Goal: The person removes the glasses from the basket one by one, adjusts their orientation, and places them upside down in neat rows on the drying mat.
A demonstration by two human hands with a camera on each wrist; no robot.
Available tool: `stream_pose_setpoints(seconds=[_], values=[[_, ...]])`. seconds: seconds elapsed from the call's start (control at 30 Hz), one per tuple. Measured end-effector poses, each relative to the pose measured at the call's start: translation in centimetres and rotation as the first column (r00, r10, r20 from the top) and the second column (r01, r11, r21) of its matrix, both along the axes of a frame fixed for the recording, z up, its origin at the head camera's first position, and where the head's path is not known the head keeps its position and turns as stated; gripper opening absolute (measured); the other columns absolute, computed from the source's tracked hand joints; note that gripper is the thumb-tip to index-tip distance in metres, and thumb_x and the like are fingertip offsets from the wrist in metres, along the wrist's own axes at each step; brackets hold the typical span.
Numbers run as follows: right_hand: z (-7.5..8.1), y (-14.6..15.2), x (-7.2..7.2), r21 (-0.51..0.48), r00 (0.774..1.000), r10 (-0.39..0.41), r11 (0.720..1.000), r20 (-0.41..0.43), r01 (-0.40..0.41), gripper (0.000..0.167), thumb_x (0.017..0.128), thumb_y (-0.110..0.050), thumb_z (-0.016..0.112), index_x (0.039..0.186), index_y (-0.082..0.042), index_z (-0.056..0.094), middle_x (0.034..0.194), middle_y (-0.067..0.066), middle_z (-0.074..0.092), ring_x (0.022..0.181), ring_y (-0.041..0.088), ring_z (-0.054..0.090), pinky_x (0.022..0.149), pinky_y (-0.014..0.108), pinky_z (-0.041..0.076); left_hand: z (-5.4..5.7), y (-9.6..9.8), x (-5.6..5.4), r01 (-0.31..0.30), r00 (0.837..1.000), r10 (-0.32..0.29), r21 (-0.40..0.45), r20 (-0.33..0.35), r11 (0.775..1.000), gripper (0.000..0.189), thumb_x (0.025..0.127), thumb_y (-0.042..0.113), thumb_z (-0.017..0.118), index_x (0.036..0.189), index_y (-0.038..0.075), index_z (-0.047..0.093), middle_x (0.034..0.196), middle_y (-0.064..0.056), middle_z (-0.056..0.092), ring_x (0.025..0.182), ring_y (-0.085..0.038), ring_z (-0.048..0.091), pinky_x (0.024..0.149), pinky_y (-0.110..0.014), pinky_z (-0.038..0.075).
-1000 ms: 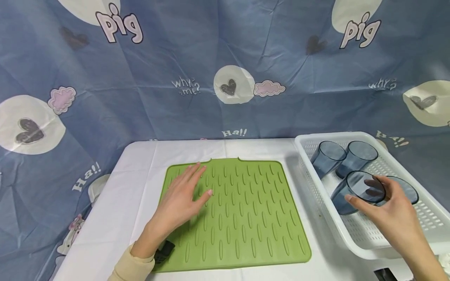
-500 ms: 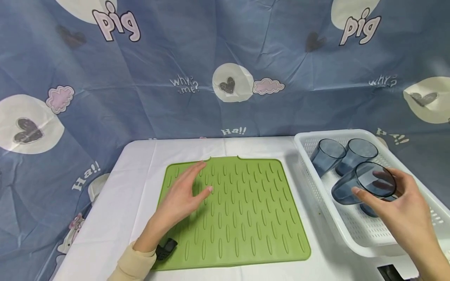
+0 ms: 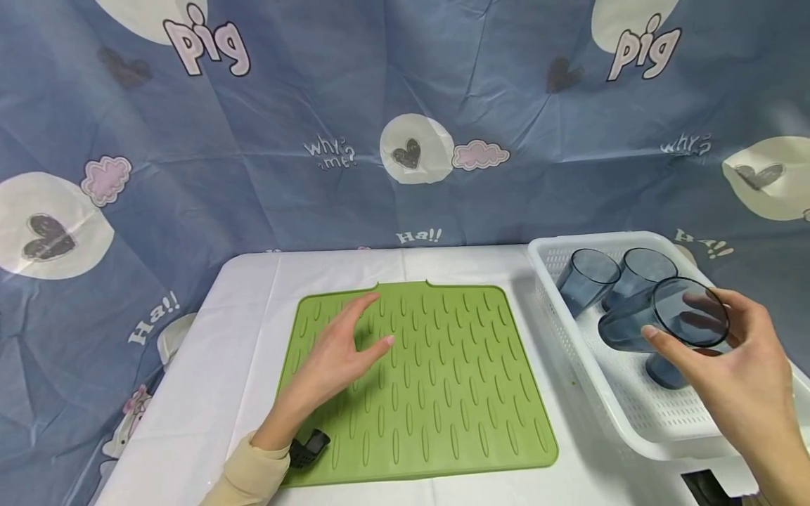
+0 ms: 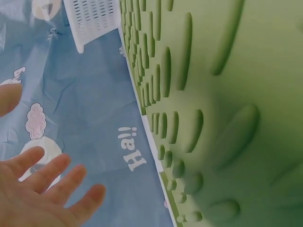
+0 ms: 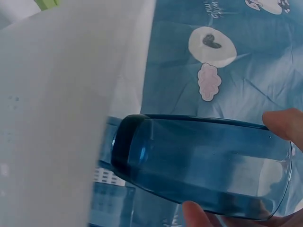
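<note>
My right hand [image 3: 740, 358] grips a blue-tinted drinking glass [image 3: 654, 316] near its rim, thumb on one side and fingers on the other. The glass is tilted above the white basket [image 3: 616, 414], its mouth towards my hand. In the right wrist view the same glass [image 5: 203, 163] lies almost level across the picture. Two more glasses [image 3: 588, 281] lean at the basket's back, and another glass [image 3: 664, 371] is partly hidden below the held one. My left hand [image 3: 335, 358] hovers over the green ridged mat [image 3: 443, 393], fingers spread from the thumb, holding nothing.
A white cloth [image 3: 243, 337] covers the table. Behind it hangs a blue printed curtain [image 3: 316, 190]. The basket's raised wall [image 3: 569, 351] stands to the right of the mat, with a strip of cloth between them.
My right hand has lifted the glass from among the others and tilted it further, moving up and slightly right. My left hand has shifted slightly right over the mat.
</note>
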State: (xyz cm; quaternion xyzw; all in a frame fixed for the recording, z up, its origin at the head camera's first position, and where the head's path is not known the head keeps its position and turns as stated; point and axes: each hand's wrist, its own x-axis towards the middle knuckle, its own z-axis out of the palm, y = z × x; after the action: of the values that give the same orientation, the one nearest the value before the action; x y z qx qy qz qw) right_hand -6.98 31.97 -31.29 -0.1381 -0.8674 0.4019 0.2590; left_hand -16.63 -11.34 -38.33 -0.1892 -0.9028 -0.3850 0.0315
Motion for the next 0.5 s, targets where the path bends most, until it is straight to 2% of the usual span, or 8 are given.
stream_pose_setpoints(seconds=[0.2,0.5], values=[[0.6,-0.7,-0.1,-0.040,0.999,-0.036,0.999,-0.031,0.035,0.081,0.077,-0.014,0.085,0.144,-0.022,0.039,0.125,-0.014,0.055,0.106,-0.003,0.049,0.075,0.000,0.041,0.2,0.3,0.1,-0.004,0.999,0.003,0.030,0.041,1.000,0.075,0.089,0.057,0.064,0.152,0.030,0.033,0.155,0.000,0.035,0.139,-0.027,0.036,0.108,-0.056,0.034],[1.3,-1.9,-0.6,-0.212,0.991,-0.063,0.977,-0.120,0.036,0.073,0.075,0.002,0.083,0.136,-0.018,0.048,0.123,-0.007,0.063,0.104,0.005,0.057,0.078,0.005,0.044,0.3,1.0,0.0,0.014,0.999,-0.017,0.057,0.051,0.998,0.076,0.088,0.059,0.065,0.151,0.030,0.034,0.152,-0.001,0.038,0.136,-0.027,0.040,0.102,-0.060,0.039]])
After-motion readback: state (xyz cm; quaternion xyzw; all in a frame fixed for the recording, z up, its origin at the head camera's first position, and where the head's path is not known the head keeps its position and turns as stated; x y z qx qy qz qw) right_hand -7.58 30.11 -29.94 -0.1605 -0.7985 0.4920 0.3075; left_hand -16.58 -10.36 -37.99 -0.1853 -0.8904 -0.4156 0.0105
